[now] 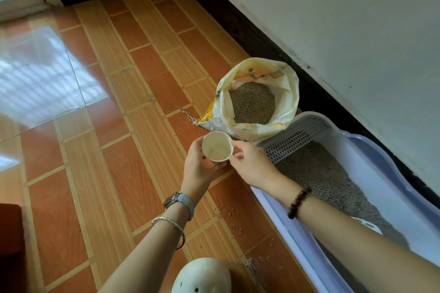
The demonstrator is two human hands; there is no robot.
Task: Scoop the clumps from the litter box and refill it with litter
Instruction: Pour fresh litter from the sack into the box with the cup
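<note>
- We see one small white paper cup (217, 147), round-mouthed, smooth inside and holding nothing, held above the floor between two hands.
- The left hand (198, 166) cradles the cup from below and from the left; its grip is curled round the cup's wall.
- The right hand (250, 162) meets the cup's right rim; its grip is a narrow pinch of thumb and forefinger on that edge.
- One yellow-and-white woven plastic sack (287, 93) stands just beyond the cup, near the floor's right edge. Its mouth is rolled open over coarse grey-brown litter granules (252, 102).
- One pale lavender moulded plastic litter box (381, 162) lies along that same right edge, against the dark skirting and touching the sack.
- A white slotted grid panel (295, 135) covers its far end, and fine grey litter (321, 173) fills its bed.
- The floor (119, 126) is glossy orange-brown tile crossed by ribbed tan strips, with a few loose granules (226, 209) scattered beside the box.
- On the left wrist we count one watch with a grey mesh band (182, 202) and one thin silver bracelet (171, 222). On the right wrist is one dark beaded bracelet (298, 202).
- One white domed object with small holes (202, 276) shows at the near edge; we cannot tell what it is.
</note>
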